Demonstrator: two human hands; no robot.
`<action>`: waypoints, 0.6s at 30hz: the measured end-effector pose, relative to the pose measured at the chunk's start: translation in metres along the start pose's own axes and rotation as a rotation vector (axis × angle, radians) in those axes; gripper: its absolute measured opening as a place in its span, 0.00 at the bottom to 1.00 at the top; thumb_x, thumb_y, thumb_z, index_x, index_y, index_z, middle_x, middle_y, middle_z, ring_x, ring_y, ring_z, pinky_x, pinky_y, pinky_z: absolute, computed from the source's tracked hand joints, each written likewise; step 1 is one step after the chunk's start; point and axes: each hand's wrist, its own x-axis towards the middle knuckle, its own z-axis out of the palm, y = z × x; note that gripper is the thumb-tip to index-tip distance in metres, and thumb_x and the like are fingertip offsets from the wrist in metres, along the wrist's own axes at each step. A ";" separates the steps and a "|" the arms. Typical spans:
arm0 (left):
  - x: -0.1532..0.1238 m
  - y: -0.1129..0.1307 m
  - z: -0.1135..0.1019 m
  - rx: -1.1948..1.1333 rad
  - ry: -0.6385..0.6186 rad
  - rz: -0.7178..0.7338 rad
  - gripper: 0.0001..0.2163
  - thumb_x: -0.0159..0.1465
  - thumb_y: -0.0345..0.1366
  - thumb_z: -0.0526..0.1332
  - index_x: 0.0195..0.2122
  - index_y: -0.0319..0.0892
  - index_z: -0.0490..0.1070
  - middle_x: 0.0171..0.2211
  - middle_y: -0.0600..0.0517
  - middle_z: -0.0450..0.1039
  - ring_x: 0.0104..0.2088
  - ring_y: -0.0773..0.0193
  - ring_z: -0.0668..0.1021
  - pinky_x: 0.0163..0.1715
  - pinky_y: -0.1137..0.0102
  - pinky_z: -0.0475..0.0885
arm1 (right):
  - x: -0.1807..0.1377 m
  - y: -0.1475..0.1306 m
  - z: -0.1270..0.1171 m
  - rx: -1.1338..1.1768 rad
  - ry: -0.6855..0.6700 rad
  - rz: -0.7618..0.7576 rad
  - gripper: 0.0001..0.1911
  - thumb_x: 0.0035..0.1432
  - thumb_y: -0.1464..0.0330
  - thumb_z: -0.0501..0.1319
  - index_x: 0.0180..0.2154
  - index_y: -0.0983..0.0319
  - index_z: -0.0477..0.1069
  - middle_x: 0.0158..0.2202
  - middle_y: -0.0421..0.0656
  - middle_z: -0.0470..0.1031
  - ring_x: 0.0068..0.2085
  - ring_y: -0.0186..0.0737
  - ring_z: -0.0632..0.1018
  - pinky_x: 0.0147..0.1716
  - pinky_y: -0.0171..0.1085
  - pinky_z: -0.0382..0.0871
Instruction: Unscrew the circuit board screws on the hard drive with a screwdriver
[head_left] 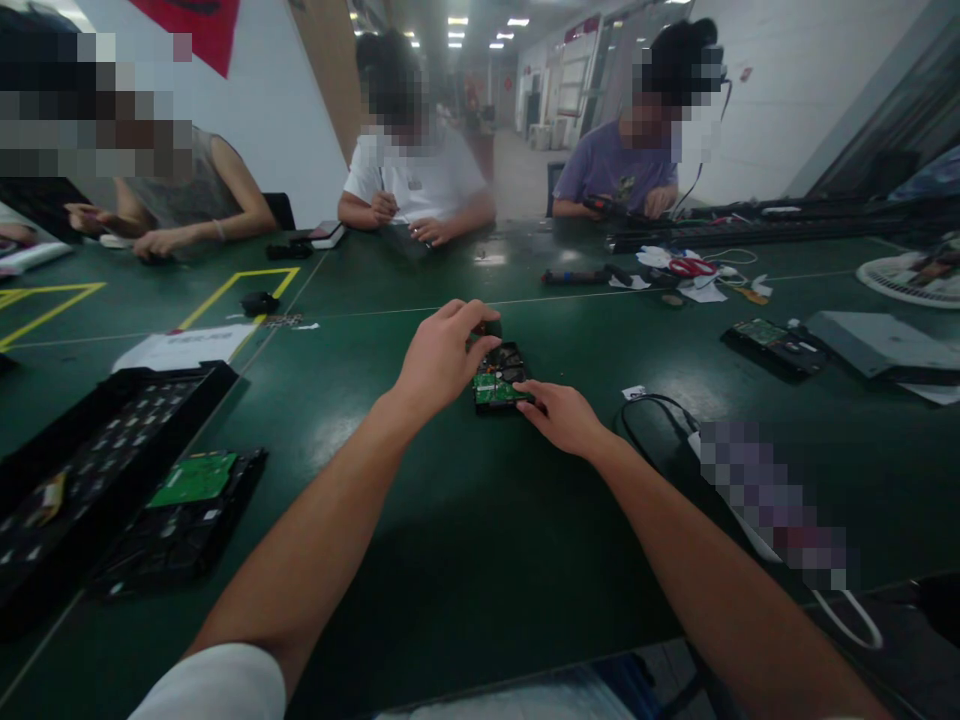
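Observation:
A hard drive (491, 388) with a green circuit board lies on the green table in front of me. At its near right edge, my right hand (559, 415) grips it between thumb and fingers. My left hand (448, 352) is curled over the far left part of the drive, thumb and index finger bent toward each other. Something small and dark shows between those fingertips, too unclear to name. The hand covers part of the drive's far end.
On the left lie a long black tray (97, 450) and another drive with a green board (191, 490). To the right are a power strip (757, 490), a further hard drive (776, 345) and a grey box (885, 340). Several people sit across the table (480, 560).

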 end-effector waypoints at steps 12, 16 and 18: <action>0.001 0.006 0.007 -0.057 0.057 -0.059 0.08 0.65 0.36 0.69 0.41 0.45 0.70 0.39 0.52 0.79 0.38 0.63 0.81 0.40 0.67 0.77 | 0.000 0.002 0.001 0.003 0.002 -0.002 0.21 0.74 0.59 0.57 0.64 0.56 0.71 0.46 0.46 0.80 0.40 0.41 0.78 0.39 0.38 0.66; 0.001 0.006 0.007 -0.060 0.057 -0.024 0.06 0.67 0.33 0.66 0.44 0.45 0.72 0.43 0.50 0.77 0.43 0.61 0.79 0.43 0.66 0.77 | 0.001 0.001 0.001 -0.001 0.004 -0.001 0.21 0.73 0.59 0.58 0.63 0.57 0.72 0.46 0.47 0.81 0.40 0.42 0.78 0.38 0.37 0.65; 0.001 0.005 0.006 -0.043 0.069 -0.035 0.06 0.67 0.31 0.65 0.44 0.45 0.73 0.43 0.49 0.76 0.44 0.61 0.79 0.44 0.65 0.77 | 0.000 0.001 0.001 -0.005 0.001 0.004 0.21 0.73 0.59 0.58 0.63 0.56 0.72 0.46 0.47 0.81 0.39 0.42 0.78 0.37 0.37 0.65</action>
